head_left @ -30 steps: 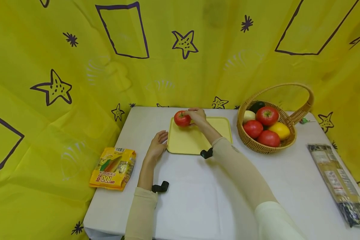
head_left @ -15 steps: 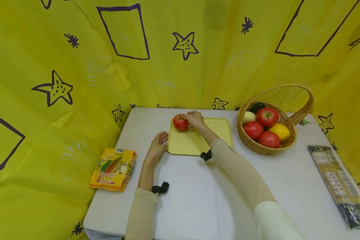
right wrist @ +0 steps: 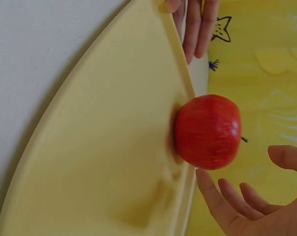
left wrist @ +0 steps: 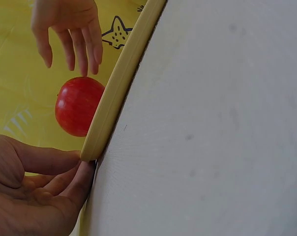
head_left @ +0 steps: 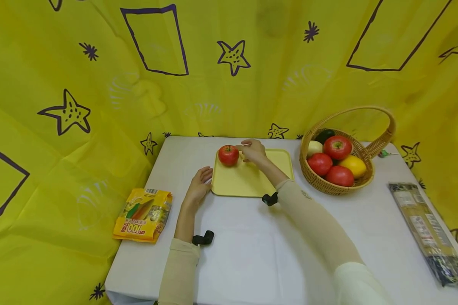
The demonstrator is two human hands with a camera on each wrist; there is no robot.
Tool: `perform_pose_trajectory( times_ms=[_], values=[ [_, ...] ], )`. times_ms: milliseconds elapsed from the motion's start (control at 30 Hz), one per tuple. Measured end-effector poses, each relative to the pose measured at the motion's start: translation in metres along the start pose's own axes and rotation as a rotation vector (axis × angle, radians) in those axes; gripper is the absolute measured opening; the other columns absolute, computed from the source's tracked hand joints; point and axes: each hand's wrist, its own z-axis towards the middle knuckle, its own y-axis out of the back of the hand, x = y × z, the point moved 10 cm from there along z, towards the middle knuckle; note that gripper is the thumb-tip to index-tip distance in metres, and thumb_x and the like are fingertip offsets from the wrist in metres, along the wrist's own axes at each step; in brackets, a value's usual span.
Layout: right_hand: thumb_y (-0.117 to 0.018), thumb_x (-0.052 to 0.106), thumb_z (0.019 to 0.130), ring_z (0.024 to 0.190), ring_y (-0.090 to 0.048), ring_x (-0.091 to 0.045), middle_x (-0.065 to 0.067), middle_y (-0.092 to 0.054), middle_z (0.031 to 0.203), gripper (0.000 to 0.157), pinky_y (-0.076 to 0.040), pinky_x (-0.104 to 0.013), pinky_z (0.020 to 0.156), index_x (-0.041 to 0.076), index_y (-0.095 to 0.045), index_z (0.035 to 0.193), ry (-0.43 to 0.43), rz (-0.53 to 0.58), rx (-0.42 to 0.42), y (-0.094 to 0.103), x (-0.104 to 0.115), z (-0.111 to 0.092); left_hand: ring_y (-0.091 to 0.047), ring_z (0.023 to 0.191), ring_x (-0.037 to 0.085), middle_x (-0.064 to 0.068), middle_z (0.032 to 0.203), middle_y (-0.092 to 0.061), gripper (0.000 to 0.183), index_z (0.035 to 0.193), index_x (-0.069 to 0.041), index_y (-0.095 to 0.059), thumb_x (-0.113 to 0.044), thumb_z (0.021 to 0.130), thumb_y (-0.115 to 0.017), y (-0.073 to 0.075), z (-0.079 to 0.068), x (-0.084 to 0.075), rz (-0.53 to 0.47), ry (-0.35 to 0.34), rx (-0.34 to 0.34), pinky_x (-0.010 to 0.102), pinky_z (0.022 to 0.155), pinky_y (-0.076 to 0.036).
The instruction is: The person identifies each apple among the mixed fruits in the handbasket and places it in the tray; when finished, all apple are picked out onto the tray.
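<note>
A red apple (head_left: 228, 155) sits stem up near the far left corner of the yellow tray (head_left: 240, 182). Beside it, my right hand (head_left: 253, 152) is apart from the fruit; in the right wrist view its fingers (right wrist: 212, 194) are spread and hold nothing. My left hand (head_left: 198, 185) is at the tray's left edge. Seen from the left wrist, the thumb (left wrist: 55, 160) rests on the tray's rim with the fingers on its outer side, so the edge is pinched between them.
A handled wicker basket (head_left: 320, 186) with apples, a yellow lemon-like fruit and other produce stands at the right. A yellow snack bag (head_left: 143, 215) lies at the left, and a long clear package (head_left: 427, 233) at the far right. Patterned yellow cloth (head_left: 229, 101) hangs behind.
The apple came slightly down and toward the left onto the tray. My right hand let go of it and drew off to the right. The left hand stayed at the tray's edge.
</note>
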Motion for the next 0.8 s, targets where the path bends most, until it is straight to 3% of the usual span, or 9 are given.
perform_pose_trajectory(
  times_ms=[233,500,800],
  values=[
    [-0.071,0.025,0.099,0.12,-0.064,-0.033,-0.018,-0.067,0.13,0.046,-0.061,-0.048,0.094,0.002,-0.061,0.138,0.062,0.026,0.022,0.022,0.018,-0.019,-0.037,0.151,0.033,0.02,0.163,-0.039,0.075,0.159,0.001,-0.031,0.028,0.09,-0.043,0.0,0.0,0.0,-0.021,0.011,-0.01,0.046,0.122,-0.036],
    [-0.068,0.024,0.102,0.123,-0.064,-0.036,-0.018,-0.065,0.131,0.045,-0.06,-0.047,0.095,0.001,-0.06,0.14,0.138,0.038,0.048,0.048,0.039,-0.042,-0.036,0.151,0.035,0.023,0.162,-0.037,0.078,0.158,0.005,-0.03,0.03,0.086,-0.042,-0.002,-0.001,-0.002,-0.036,-0.002,-0.01,0.046,0.123,-0.034],
    [-0.063,0.021,0.105,0.122,-0.064,-0.03,-0.021,-0.062,0.138,0.042,-0.058,-0.046,0.1,0.001,-0.057,0.141,0.164,0.051,0.041,0.085,0.058,-0.068,-0.036,0.151,0.032,0.021,0.163,-0.038,0.079,0.159,0.003,-0.03,0.03,0.086,-0.043,-0.002,0.0,0.0,-0.046,0.014,-0.018,0.045,0.123,-0.035]
  ],
)
